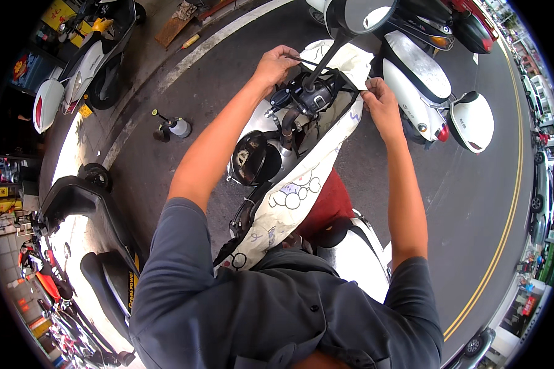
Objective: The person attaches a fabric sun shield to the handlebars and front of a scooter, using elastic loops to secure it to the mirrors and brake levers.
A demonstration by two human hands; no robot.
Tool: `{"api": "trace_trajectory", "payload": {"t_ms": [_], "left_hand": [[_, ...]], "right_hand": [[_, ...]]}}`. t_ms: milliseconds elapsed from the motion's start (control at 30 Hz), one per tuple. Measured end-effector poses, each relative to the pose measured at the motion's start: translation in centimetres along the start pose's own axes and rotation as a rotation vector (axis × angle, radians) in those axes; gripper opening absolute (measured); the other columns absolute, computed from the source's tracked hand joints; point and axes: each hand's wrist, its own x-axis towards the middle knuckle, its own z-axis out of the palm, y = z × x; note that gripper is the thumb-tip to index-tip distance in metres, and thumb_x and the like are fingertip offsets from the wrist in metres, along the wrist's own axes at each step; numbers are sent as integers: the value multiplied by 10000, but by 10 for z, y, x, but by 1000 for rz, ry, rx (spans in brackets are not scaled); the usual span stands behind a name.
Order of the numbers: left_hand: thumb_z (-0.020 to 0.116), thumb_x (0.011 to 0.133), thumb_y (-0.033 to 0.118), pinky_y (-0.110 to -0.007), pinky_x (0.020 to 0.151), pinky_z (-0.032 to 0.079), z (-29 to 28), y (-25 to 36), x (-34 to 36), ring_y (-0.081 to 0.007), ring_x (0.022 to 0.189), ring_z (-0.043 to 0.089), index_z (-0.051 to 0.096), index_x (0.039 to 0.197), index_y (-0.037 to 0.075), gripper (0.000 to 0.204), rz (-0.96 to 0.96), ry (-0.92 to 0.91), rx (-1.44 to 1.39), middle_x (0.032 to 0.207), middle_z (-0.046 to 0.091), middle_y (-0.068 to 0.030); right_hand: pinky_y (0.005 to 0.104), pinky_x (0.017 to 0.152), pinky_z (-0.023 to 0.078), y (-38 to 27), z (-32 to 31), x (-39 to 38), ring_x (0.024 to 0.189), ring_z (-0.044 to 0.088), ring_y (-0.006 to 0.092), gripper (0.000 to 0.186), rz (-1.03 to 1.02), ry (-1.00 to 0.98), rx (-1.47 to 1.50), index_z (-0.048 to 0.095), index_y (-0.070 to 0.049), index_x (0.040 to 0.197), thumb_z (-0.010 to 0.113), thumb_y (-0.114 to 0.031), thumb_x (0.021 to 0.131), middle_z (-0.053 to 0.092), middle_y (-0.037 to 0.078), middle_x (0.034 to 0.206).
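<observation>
A long white cloth cover with cartoon drawings and a dark edge stretches across the handlebar of a scooter in front of me. Its far end is bunched around the stem of a round mirror. With fingers pinched, my left hand grips a thin dark strip at the cover's far left edge. On the other side, my right hand pinches the cloth's right edge. Between them the black handlebar switch housing shows uncovered. Nearer me, the cover's other end reaches my shirt, and a dark round part sits to its left.
A spray bottle stands on the asphalt at left. At right is a white scooter with a white rear box. Other scooters, one white and one black, stand along the left kerb. Double yellow lines run down the road.
</observation>
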Motion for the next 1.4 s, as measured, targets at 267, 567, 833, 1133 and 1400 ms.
{"api": "trace_trajectory", "payload": {"t_ms": [267,567,833,1133,1400], "left_hand": [[643,883,17,-245,695,458,15,32,-25,-115,772,636,603,1046,-2,168,96,49,172,870,694,-68],[612,886,23,-194,444,269,-20,17,-25,-9,534,415,603,1069,61,187,198,71,229,834,632,18],[611,874,-46,-199,729,451,-33,-11,-54,-62,794,569,592,1028,20,169,169,46,211,866,632,-3],[615,920,26,-207,431,325,-19,-5,-73,-36,495,446,579,1028,49,117,124,144,138,752,590,11],[553,908,-33,-196,457,371,-35,9,-62,-45,548,484,577,1063,37,171,177,62,148,812,614,-9]], "right_hand": [[367,768,500,9,10,0,811,668,288,246,-109,228,-295,593,-16,1035,624,-153,833,685,155,893],[398,721,489,-46,24,-46,786,647,333,172,-297,21,-304,581,-25,981,606,-91,824,643,163,827],[425,722,494,-20,33,-53,828,649,345,170,-283,47,-526,551,-40,977,586,-108,826,650,157,908],[440,818,510,-25,73,-93,940,649,376,319,-201,37,-357,607,-53,1177,627,-185,887,644,187,1033],[433,1000,438,-2,95,-72,1186,552,436,609,-23,189,-160,407,113,1380,631,-189,900,513,321,1329]]}}
